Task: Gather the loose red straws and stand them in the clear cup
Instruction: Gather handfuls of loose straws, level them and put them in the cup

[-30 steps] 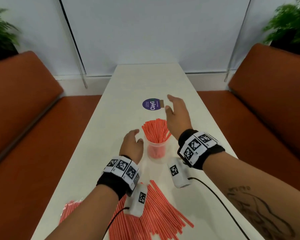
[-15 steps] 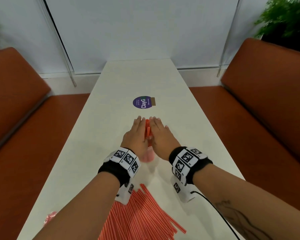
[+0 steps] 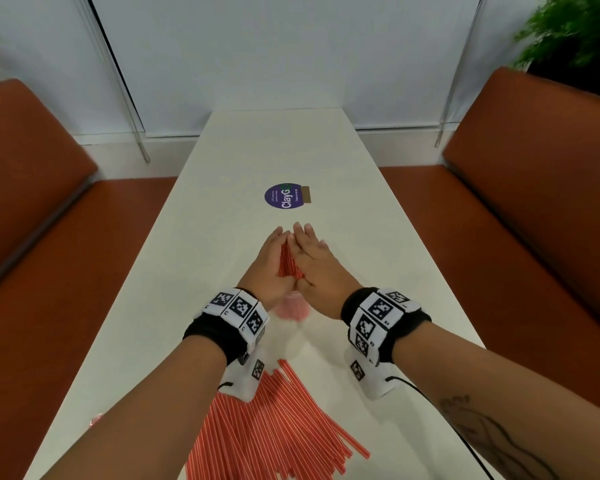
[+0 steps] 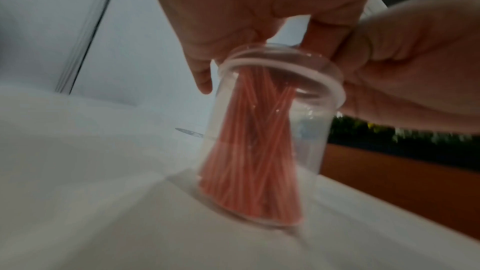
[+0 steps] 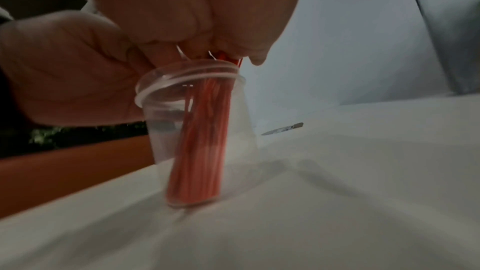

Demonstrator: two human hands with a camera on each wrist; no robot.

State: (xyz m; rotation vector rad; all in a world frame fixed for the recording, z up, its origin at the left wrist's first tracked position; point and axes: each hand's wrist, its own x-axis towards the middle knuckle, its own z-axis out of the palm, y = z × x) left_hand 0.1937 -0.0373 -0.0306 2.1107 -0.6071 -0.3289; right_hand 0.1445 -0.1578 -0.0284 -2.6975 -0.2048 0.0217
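Head view first: both palms press flat against a bundle of red straws [image 3: 286, 259], the left hand [image 3: 267, 266] on one side, the right hand [image 3: 314, 261] on the other, fingers straight and pointing away, the tips of the two hands almost meeting. The bundle stands in a clear cup [image 3: 293, 306] on the long, pale, matte tabletop [image 3: 222, 237]; the cup sits mid-tabletop, just below the hands and mostly hidden by them.

From the left wrist the cup [image 4: 270, 151] shows as thin see-through plastic, round with a rolled rim, narrowing toward its base. The straws inside [image 4: 249, 161] are slim and red with fine pale stripes; they are squeezed tight at the rim and fan out at the bottom. The right wrist view shows the same cup [image 5: 197, 130] upright on the tabletop, the straws [image 5: 202, 141] packed to one side of it.

Nearer the person lies a spread of loose straws [image 3: 274, 427], flat on the tabletop, fanned like a broom. Further along sits a round purple sticker [image 3: 284, 196] printed "ClayG" in white; its smaller print is unreadable. Each wrist wears a black band carrying white blocks with black square codes. Rust-brown padded benches [image 3: 534, 202] flank the tabletop.
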